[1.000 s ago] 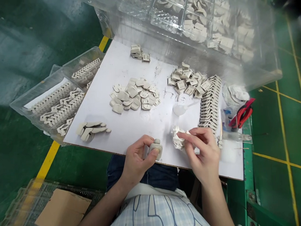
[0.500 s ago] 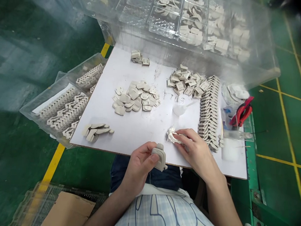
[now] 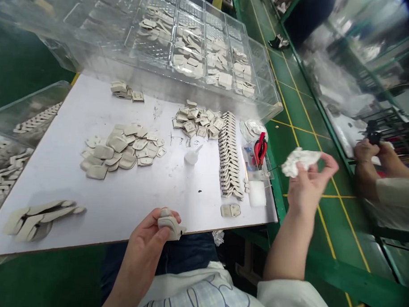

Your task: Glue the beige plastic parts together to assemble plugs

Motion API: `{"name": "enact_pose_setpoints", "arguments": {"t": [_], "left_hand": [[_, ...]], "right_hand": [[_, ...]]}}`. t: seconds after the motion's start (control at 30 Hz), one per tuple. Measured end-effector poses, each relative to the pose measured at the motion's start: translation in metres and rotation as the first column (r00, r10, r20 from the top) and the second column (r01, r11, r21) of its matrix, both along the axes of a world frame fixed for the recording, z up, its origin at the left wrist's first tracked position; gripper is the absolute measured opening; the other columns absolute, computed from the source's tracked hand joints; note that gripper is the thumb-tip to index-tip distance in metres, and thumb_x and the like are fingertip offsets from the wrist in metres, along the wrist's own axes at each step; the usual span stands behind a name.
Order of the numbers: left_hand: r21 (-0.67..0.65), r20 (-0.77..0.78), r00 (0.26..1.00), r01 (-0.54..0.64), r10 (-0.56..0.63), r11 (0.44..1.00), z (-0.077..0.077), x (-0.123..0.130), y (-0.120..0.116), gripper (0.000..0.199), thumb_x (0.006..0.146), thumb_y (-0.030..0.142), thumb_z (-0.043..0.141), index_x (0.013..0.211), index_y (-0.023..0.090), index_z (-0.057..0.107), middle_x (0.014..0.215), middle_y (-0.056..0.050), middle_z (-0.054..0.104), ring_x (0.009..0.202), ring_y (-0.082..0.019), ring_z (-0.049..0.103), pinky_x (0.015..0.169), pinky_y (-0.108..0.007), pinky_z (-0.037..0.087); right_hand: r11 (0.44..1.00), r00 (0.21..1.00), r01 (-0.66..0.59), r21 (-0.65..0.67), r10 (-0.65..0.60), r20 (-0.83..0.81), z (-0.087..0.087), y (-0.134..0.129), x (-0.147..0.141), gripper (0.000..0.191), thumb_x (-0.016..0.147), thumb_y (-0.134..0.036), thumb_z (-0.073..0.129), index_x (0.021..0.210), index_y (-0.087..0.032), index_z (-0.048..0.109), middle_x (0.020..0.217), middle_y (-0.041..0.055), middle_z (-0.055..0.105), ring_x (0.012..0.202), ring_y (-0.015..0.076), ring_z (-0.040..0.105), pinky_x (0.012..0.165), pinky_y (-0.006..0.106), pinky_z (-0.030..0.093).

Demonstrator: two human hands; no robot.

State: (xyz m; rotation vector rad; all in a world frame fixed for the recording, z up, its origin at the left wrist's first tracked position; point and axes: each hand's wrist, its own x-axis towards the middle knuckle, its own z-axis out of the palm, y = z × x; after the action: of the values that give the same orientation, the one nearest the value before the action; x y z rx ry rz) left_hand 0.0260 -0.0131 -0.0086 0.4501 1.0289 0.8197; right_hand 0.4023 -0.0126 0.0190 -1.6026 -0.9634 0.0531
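Near the board's front edge, my left hand (image 3: 149, 236) is closed around a beige plastic part (image 3: 169, 225). My right hand (image 3: 309, 179) is raised past the board's right side, its fingers pinching a crumpled white tissue (image 3: 297, 161). Loose beige pieces (image 3: 115, 150) form a pile on the white board (image 3: 179, 194). A second pile (image 3: 199, 120) lies farther back, beside a long column of stacked parts (image 3: 229, 157). One single part (image 3: 230, 210) rests by the front right of the board. A small translucent cup (image 3: 191, 156) stands mid-board.
A clear compartment tray (image 3: 187, 51) overhangs the back. Red-handled pliers (image 3: 260, 149) lie in a small box at the right, behind a white block (image 3: 257, 193). Long parts (image 3: 46, 219) sit front left. Another person's hands (image 3: 375, 152) show at far right.
The view has turned to the right. My right hand has lifted the tissue off the board and out to the right. My left hand still holds its part. A single part now shows near the column.
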Motion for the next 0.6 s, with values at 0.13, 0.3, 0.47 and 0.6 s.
{"name": "enact_pose_setpoints", "arguments": {"t": [0.13, 0.3, 0.47, 0.6], "left_hand": [[-0.034, -0.030, 0.999, 0.044, -0.045, 0.998, 0.002, -0.001, -0.002, 0.042, 0.063, 0.058, 0.090, 0.075, 0.022, 0.070, 0.085, -0.005, 0.065, 0.087, -0.021, 0.058, 0.075, -0.028, 0.051], [-0.055, -0.043, 0.998, 0.040, -0.042, 0.998, 0.000, -0.001, -0.002, 0.044, 0.062, 0.058, 0.090, 0.076, 0.022, 0.070, 0.085, -0.005, 0.065, 0.088, -0.021, 0.059, 0.077, -0.028, 0.051], [-0.053, -0.022, 1.000, 0.000, -0.001, 0.999, -0.004, 0.001, -0.005, 0.037, 0.068, 0.051, 0.088, 0.081, 0.022, 0.070, 0.087, -0.004, 0.067, 0.088, -0.020, 0.059, 0.078, -0.028, 0.049], [-0.046, -0.032, 0.998, -0.054, 0.052, 0.997, 0.005, 0.003, -0.008, 0.026, 0.074, 0.043, 0.084, 0.081, 0.022, 0.070, 0.085, -0.002, 0.067, 0.086, -0.018, 0.058, 0.078, -0.026, 0.048]], "right_hand": [[0.974, 0.990, -0.038, -0.223, 0.066, 0.121, -0.029, 0.009, 0.000, 0.048, 0.082, -0.043, 0.072, 0.122, -0.022, 0.056, 0.104, 0.0071, 0.067, 0.092, 0.0226, 0.068, 0.087, 0.041, 0.055], [0.941, 0.971, -0.024, -0.337, 0.102, 0.215, -0.038, 0.002, 0.007, 0.031, 0.083, -0.046, 0.073, 0.100, -0.020, 0.072, 0.108, 0.0099, 0.070, 0.117, 0.0301, 0.063, 0.104, 0.050, 0.047], [0.919, 0.948, 0.003, -0.394, 0.123, 0.294, -0.036, -0.009, 0.007, 0.046, 0.100, -0.055, 0.047, 0.093, -0.019, 0.074, 0.115, 0.0131, 0.061, 0.132, 0.0311, 0.051, 0.109, 0.053, 0.041], [0.913, 0.928, 0.011, -0.407, 0.142, 0.344, -0.035, -0.016, 0.004, 0.059, 0.107, -0.051, 0.024, 0.099, -0.016, 0.072, 0.119, 0.0154, 0.057, 0.127, 0.0288, 0.051, 0.103, 0.051, 0.044]]}}
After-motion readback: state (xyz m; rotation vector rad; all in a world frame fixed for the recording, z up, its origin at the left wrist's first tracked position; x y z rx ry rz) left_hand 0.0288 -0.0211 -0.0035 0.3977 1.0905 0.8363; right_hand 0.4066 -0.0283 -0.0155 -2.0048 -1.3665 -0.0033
